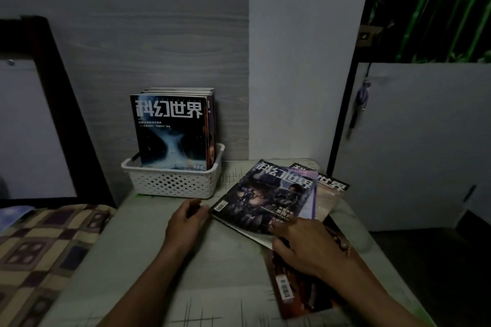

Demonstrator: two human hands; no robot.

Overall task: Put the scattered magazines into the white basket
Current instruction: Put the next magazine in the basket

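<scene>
The white basket already holds several magazines standing upright — that part looks done. The left hand pinches the near-left corner of the top magazine; the right hand lies on its lower edge, fingers curled, though blur hides how firm the hold is. Beneath it at least three more lie fanned on the table — all left to move.
</scene>
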